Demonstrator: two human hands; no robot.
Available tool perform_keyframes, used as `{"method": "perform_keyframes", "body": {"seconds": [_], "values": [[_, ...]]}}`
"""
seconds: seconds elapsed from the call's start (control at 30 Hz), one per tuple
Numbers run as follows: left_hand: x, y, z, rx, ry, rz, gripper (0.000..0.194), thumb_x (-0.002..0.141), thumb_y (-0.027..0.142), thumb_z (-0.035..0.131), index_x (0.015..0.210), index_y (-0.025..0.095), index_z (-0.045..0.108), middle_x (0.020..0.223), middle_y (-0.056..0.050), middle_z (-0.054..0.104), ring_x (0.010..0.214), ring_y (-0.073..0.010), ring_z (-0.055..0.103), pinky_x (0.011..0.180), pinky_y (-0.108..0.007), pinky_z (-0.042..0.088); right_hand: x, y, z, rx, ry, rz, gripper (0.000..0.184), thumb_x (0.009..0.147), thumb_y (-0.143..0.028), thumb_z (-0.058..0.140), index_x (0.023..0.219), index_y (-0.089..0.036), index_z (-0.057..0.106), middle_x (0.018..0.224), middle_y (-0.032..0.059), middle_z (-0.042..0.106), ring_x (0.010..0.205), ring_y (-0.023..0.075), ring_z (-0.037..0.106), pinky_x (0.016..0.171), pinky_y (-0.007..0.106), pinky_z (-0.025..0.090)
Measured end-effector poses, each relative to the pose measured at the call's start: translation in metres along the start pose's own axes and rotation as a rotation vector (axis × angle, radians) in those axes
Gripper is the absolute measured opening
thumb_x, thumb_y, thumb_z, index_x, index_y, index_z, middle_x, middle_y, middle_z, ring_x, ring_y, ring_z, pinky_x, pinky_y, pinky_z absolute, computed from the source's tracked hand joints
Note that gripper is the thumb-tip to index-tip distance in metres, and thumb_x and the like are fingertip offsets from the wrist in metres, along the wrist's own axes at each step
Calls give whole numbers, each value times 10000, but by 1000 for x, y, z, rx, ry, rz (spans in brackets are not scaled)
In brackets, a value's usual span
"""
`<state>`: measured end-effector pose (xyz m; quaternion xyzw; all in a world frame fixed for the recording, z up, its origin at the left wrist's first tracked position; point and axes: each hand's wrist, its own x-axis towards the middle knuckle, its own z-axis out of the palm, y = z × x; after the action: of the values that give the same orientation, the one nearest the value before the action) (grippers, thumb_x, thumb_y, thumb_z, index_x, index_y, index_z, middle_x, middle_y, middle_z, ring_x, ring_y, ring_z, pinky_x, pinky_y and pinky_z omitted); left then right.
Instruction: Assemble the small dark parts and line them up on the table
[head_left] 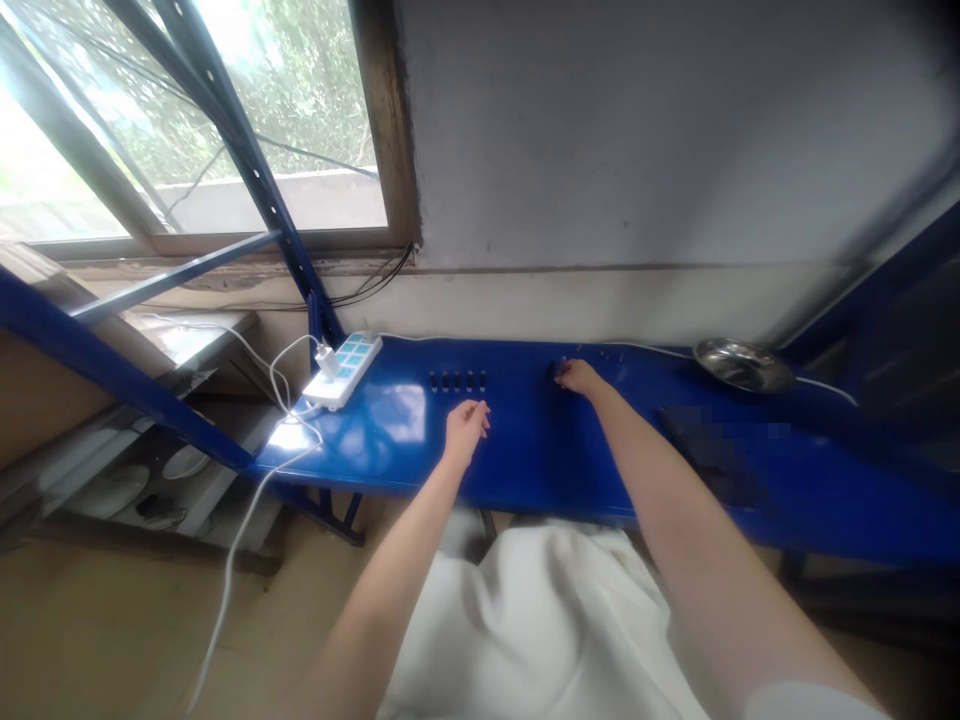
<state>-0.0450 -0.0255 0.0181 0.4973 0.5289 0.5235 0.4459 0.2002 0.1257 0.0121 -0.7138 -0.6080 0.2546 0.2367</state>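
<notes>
My left hand (465,432) lies on the blue metal shelf (525,460), palm down, and holds nothing. Just beyond it runs a row of several small dark slots or pegs (457,381). My right hand (579,377) is farther along the shelf, with its fingertips at a small dark item (556,369). I cannot tell whether the fingers grip it. A white power strip (343,371) with teal switches and a plugged-in white adapter sits at the shelf's left end.
A shallow steel bowl (742,365) stands at the back right, and a pixelated dark patch (712,450) covers part of the shelf. A white cable (247,560) drops toward the floor. Blue metal uprights (255,170) cross the window, and white plates (112,490) lie on a lower shelf.
</notes>
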Motion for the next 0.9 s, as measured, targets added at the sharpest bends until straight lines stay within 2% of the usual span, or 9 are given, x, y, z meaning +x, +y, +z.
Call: {"method": "perform_keyframes", "body": {"seconds": [0.13,0.23,0.33,0.4,0.5,0.6,0.7,0.9], "values": [[2,-2,1,-16,9,8,275,781,408,504,729,154,597,570,6,545,454,-68,474,481,-199,393,-14,2,-10,312,-29,135,246,637,-116,658,868,-69,590,607,76,633,555,174,628,495,253,486],[3,-4,2,-41,21,6,273,777,402,510,706,150,587,541,14,532,427,-63,455,461,-193,371,-29,4,-10,477,87,202,191,680,-140,630,854,-83,577,704,106,663,525,152,629,471,225,469],[3,-4,3,-59,26,6,272,769,399,518,698,145,586,531,15,525,421,-63,452,453,-191,366,-49,-4,2,495,262,123,125,740,-173,563,852,-118,577,802,98,681,515,121,625,503,217,477],[3,-5,3,-60,29,12,269,767,396,517,700,146,588,529,16,524,420,-63,453,454,-193,369,-64,-17,15,513,226,-2,140,757,-195,540,875,-131,581,828,89,687,557,117,635,557,223,496],[2,-5,3,-56,36,23,265,760,394,521,690,148,587,515,19,519,407,-64,450,452,-195,369,-82,-42,37,447,28,-179,212,727,-233,594,918,-142,596,843,82,689,677,138,652,680,257,507],[2,-6,3,-52,47,38,260,756,390,521,682,149,585,506,23,514,400,-63,447,450,-196,370,-89,-66,56,377,-56,-303,357,698,-228,635,1037,-136,571,968,105,667,834,151,636,792,282,483],[2,-6,3,-60,50,40,247,753,378,519,675,150,576,499,27,503,394,-59,438,433,-188,355,-86,-80,71,286,-62,-320,414,678,-216,654,1075,-145,563,1006,104,647,861,159,617,795,302,477],[2,-6,3,-63,53,33,234,750,364,516,682,147,575,502,28,504,396,-58,436,425,-183,344,-76,-91,88,18,32,-308,310,678,-311,647,939,-145,634,983,103,614,888,202,574,785,328,448]]}}
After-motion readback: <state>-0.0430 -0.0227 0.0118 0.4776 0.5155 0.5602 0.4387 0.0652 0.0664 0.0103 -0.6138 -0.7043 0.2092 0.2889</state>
